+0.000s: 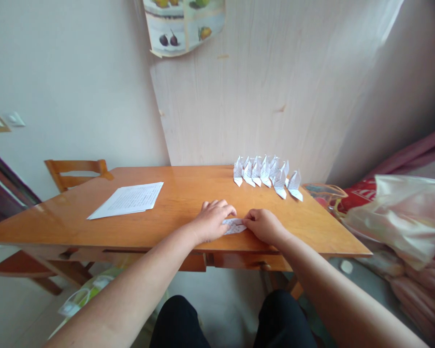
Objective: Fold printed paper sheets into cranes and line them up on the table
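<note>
A small folded strip of printed paper (235, 225) lies on the wooden table (188, 193) near its front edge. My left hand (213, 220) rests at the strip's left end, its fingers bent over and pressing on it. At the other end my right hand (263, 224) pinches the paper between thumb and forefinger, with the remaining fingers curled in. Several folded paper pieces (264, 171) stand upright in a group at the back right of the table.
A stack of printed sheets (126, 199) lies on the table's left part. Behind it stands a wooden chair (76, 166). Plastic bags (402, 212) are piled beyond the right edge. A wall rises directly behind the table.
</note>
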`<state>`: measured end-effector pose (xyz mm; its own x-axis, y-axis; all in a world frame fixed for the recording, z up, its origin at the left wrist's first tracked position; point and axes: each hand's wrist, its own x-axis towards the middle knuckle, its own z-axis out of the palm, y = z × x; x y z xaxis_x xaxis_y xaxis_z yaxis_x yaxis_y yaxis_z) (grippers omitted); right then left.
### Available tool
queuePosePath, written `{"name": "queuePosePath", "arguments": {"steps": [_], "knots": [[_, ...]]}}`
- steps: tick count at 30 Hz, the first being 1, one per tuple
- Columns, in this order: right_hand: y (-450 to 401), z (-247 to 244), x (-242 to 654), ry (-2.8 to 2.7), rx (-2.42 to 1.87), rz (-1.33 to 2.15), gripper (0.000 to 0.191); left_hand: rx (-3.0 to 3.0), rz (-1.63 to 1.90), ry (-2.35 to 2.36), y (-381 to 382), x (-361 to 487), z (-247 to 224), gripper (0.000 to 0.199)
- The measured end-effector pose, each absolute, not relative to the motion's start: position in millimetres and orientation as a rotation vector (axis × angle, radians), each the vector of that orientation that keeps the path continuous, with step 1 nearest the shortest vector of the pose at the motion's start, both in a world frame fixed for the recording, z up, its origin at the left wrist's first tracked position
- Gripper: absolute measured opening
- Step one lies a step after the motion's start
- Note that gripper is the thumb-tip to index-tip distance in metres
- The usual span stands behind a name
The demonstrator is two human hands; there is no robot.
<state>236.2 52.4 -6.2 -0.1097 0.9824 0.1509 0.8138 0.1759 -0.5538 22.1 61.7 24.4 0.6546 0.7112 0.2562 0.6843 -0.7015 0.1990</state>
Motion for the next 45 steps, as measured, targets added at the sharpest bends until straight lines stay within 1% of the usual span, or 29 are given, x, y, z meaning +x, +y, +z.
{"name": "queuePosePath", "arguments": {"steps": [5, 11, 13, 15, 17, 19, 22, 26, 29, 34, 39, 45], "knots": [[50, -5, 235, -1.966, -1.693, 0.442, 0.013, 2.784, 0.447, 1.206, 65, 19, 21, 0.019], [48, -6, 237, -1.909, -1.687, 0.352, 0.008, 2.677, 0.37, 1.191, 70, 16, 18, 0.027], [47, -5, 236, -1.862, -1.615, 0.278, 0.013, 2.662, 0.375, 1.179, 71, 16, 18, 0.025], [46, -4, 232, -1.835, -1.441, 0.239, 0.017, 2.645, 0.39, 1.169, 73, 16, 16, 0.023], [46, -3, 226, -1.852, -1.244, 0.297, 0.02, 2.619, 0.417, 1.151, 75, 15, 14, 0.023], [46, -3, 220, -1.91, -1.148, 0.443, 0.019, 2.584, 0.442, 1.106, 77, 14, 13, 0.024], [45, -3, 214, -1.999, -1.157, 0.611, 0.016, 2.528, 0.446, 1.05, 76, 10, 15, 0.025], [40, 3, 215, -2.057, -1.207, 0.677, 0.018, 2.278, 0.476, 1.058, 64, 0, 24, 0.025], [38, 7, 216, -2.116, -1.2, 0.748, 0.017, 2.169, 0.475, 1.068, 57, -8, 28, 0.03], [41, 5, 217, -2.165, -1.192, 0.73, 0.013, 2.225, 0.502, 1.142, 60, -13, 22, 0.02], [44, 1, 220, -2.171, -1.168, 0.684, 0.015, 2.245, 0.528, 1.176, 67, -12, 15, 0.023], [43, 3, 218, -2.176, -1.21, 0.653, 0.019, 2.27, 0.478, 1.202, 69, -12, 18, 0.023]]}}
